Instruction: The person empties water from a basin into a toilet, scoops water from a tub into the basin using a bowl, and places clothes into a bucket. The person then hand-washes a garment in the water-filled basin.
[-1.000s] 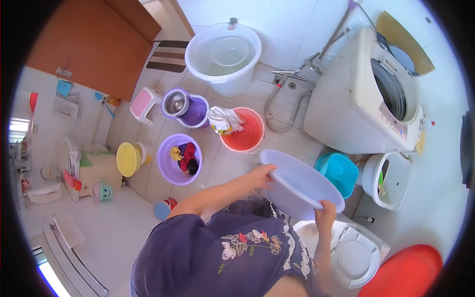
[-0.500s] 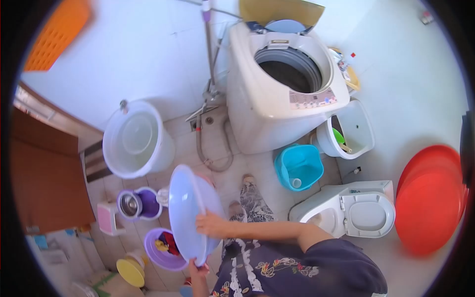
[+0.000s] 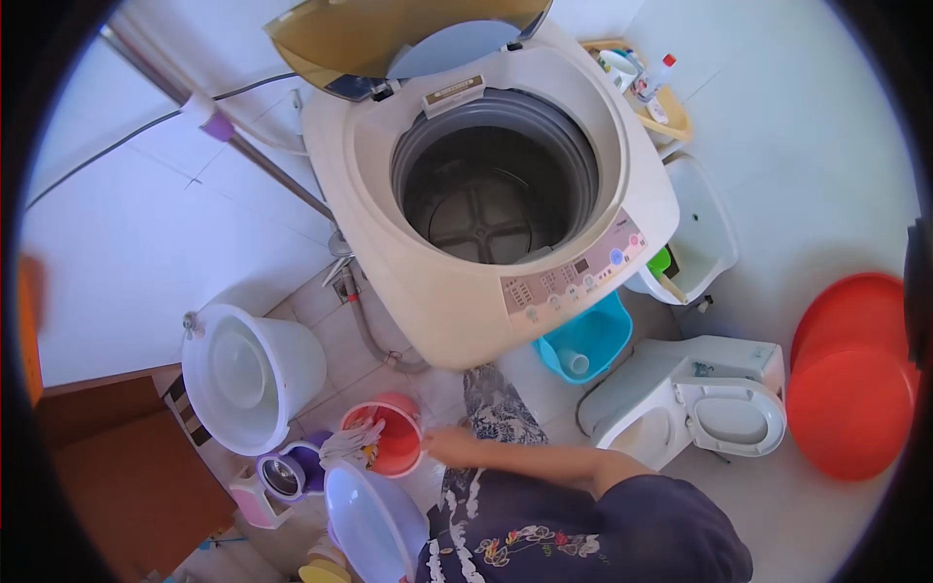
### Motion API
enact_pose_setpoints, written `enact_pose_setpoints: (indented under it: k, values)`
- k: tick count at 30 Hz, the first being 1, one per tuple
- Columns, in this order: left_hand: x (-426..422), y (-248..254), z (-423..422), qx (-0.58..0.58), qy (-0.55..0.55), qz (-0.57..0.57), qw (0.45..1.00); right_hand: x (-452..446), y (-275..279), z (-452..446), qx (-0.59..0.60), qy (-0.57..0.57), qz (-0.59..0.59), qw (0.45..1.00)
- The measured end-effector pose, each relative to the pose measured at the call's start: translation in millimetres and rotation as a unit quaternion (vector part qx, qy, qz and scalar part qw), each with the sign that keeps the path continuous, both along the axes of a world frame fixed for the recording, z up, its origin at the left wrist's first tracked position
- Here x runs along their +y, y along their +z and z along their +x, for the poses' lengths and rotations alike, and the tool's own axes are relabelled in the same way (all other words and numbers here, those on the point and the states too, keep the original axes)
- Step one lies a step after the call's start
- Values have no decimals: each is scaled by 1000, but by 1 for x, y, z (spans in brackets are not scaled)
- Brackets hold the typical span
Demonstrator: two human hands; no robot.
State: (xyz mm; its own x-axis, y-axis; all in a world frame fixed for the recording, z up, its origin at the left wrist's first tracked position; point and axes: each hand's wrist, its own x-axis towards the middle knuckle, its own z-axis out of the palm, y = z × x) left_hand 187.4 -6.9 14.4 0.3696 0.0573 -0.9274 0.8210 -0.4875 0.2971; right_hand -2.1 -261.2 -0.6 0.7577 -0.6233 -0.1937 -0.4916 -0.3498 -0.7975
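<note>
Head: right hand (image 3: pixel 448 447) at bucket rim (image 3: pixel 417 418).

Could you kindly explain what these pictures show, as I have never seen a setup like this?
There is no robot here, only a person with bare hands. All the pictures come from one camera on the person's head, looking forward and down. In the current view, the right hand is at the rim of a red bucket, with pale cloth at the bucket's far side; its grip is unclear. A pale basin is beside the bucket; the left hand cannot be made out clearly. Around them are an open washing machine, a large white tub, a turquoise tub and a toilet.
</note>
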Motion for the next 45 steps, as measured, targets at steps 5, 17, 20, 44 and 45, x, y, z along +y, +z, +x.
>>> enact_pose_setpoints:
  k: [5, 17, 20, 44, 45]
  values:
    - [-7, -2, 8, -63, -103, 87, 989, -40, -9, -31, 47, -9, 90, 995]
    - [151, -42, 48, -255, 189, 84, 945, -69, -34, -14, 58, 27, 70, 995]
    - [99, -11, 105, -147, 560, 1, 815, -52, -38, -1, 117, 29, 86, 989]
    - [84, -301, 341, 0, 503, -305, 809, 157, 36, 36, 310, -185, 230, 904]
    - [89, -307, 331, 28, 444, -290, 847, 159, 32, 38, 291, -184, 249, 905]
